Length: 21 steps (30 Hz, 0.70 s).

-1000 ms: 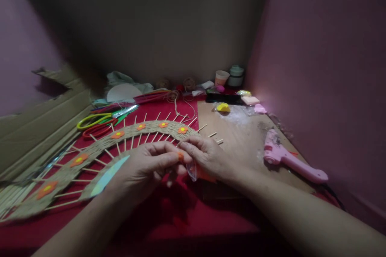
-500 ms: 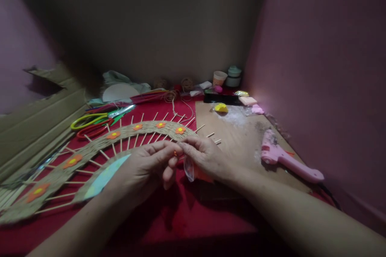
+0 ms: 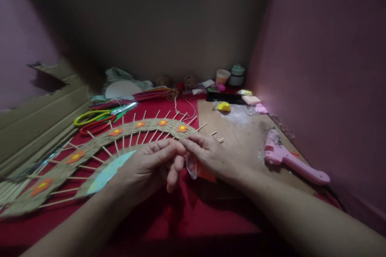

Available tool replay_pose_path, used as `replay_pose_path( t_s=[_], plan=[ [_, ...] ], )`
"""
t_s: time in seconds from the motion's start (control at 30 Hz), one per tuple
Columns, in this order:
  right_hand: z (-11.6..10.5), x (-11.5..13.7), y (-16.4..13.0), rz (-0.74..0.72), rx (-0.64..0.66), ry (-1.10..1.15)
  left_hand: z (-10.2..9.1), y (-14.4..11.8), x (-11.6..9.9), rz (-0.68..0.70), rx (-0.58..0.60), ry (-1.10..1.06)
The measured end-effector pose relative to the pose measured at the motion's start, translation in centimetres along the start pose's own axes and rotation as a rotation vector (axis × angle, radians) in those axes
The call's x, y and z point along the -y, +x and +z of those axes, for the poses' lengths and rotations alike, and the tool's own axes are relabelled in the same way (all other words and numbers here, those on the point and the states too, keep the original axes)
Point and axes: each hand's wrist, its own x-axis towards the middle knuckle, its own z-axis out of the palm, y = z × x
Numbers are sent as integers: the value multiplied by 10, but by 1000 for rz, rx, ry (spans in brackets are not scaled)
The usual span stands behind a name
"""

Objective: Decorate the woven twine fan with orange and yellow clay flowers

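My left hand (image 3: 153,162) and my right hand (image 3: 208,153) meet over the front of the table, thumbs and fingertips pinched together. Whatever the left fingertips pinch is hidden now; a small orange bit, seemingly clay, showed there a moment ago. Under the right palm hangs a clear plastic packet (image 3: 191,167) with soft orange clay (image 3: 206,172) in it, gripped by the curled fingers. Behind both hands lies an arched woven piece (image 3: 101,142) with thin sticks through it and several orange flowers with yellow centres. A light blue-green panel (image 3: 110,171) fills its inner part, partly covered by my left forearm.
On the brown board (image 3: 241,144) rest a pink glue gun (image 3: 291,160) and a yellow clay lump (image 3: 224,107). Yellow-handled scissors (image 3: 93,117) lie left, by cardboard (image 3: 45,102). Twine (image 3: 189,82), a paper cup (image 3: 222,76) and a jar (image 3: 237,75) stand at the back.
The orange bit at the left fingertips has gone out of sight between the fingers. The whole view has shifted slightly; hands stay together and the table items have not moved.
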Motion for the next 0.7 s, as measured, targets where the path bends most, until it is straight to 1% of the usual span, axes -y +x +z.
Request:
replay_pose_path(
  t_s=[0.13, 0.2, 0.3, 0.47, 0.6, 0.7],
  plan=[
    [0, -1, 0, 25, -5, 27, -1, -4, -5, 17, -127, 168],
    [0, -2, 0, 28, -14, 27, -2, -5, -7, 40, -142, 191],
    [0, -2, 0, 23, -13, 35, -3, -5, -7, 37, -94, 111],
    [-1, -3, 0, 30, -8, 57, -2, -2, -7, 30, 26, -61],
    [0, -5, 1, 3, -9, 92, 0, -2, -9, 0, 93, -83],
    [0, -6, 1, 4, -7, 78, 0, -3, -9, -23, 95, -46]
  ],
)
